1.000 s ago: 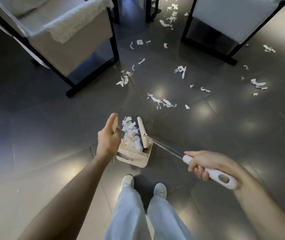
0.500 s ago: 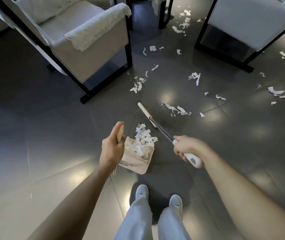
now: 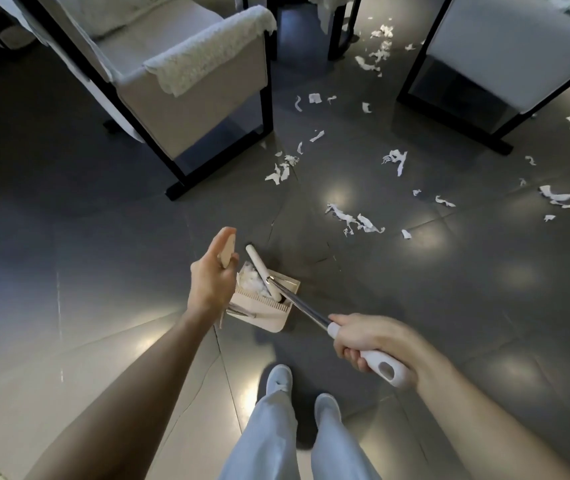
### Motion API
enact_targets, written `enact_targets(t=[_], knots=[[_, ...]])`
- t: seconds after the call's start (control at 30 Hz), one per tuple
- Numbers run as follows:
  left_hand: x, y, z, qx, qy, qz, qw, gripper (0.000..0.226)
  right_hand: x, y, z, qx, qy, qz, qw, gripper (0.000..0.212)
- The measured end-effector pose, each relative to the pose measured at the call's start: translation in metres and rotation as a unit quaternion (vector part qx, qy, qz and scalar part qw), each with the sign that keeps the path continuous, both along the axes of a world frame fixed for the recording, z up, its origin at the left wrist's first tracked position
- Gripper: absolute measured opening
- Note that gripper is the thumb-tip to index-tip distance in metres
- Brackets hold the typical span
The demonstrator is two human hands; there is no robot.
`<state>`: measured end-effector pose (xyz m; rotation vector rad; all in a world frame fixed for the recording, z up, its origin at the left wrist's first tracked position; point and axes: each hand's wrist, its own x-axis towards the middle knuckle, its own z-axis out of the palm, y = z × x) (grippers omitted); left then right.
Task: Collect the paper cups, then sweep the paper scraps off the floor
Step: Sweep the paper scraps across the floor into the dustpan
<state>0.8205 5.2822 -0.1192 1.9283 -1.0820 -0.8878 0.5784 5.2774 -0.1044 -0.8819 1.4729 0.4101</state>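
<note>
While the dustpan (image 3: 269, 317) is held by its upright handle in the curled left hand (image 3: 209, 282), a heap of paper scraps (image 3: 250, 280) is seen inside it. The broom (image 3: 263, 273) head is laid over that heap, its white grip clasped by the right hand (image 3: 370, 341). Loose scraps (image 3: 353, 220) are scattered across the floor (image 3: 69, 237) farther right.

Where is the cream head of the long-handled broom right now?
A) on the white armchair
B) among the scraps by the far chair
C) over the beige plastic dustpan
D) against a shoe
C: the cream broom head lies across the beige plastic dustpan, against the white paper scraps heaped in it.
</note>
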Motion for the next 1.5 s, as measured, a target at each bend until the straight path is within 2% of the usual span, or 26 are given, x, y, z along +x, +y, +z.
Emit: enact_targets(t=[0.2, 0.37, 0.5, 0.67, 0.9, 1.27, 1.4, 1.5], knots=[[0.016, 0.051, 0.020, -0.048, -0.053, 0.071, 0.995, 0.040, 0.013, 0.014, 0.016, -0.035, -0.056, 0.053, 0.996, 0.073], [0.041, 0.107, 0.048, -0.111, -0.072, 0.192, 0.972, 0.038, 0.051, 0.017, 0.042, -0.057, -0.123, 0.108, 0.985, 0.051], [0.075, 0.147, 0.076, -0.134, -0.114, 0.264, 0.948, 0.037, 0.105, 0.026, 0.067, -0.057, -0.175, 0.158, 0.970, 0.069], [0.140, 0.185, 0.111, -0.155, -0.195, 0.312, 0.917, 0.036, 0.190, 0.043, 0.090, -0.059, -0.220, 0.197, 0.954, 0.066], [0.280, 0.247, 0.154, -0.192, -0.239, 0.384, 0.871, 0.038, 0.358, 0.079, 0.104, -0.062, -0.261, 0.229, 0.936, 0.063], [0.523, 0.315, 0.186, -0.176, -0.250, 0.399, 0.864, 0.044, 0.635, 0.133, 0.142, -0.043, -0.281, 0.296, 0.912, 0.070], [0.616, 0.315, 0.184, -0.192, -0.199, 0.433, 0.858, 0.043, 0.733, 0.133, 0.144, -0.044, -0.275, 0.311, 0.909, 0.068], [0.691, 0.309, 0.180, -0.180, -0.205, 0.445, 0.853, 0.043, 0.808, 0.123, 0.143, -0.036, -0.279, 0.316, 0.906, 0.063]])
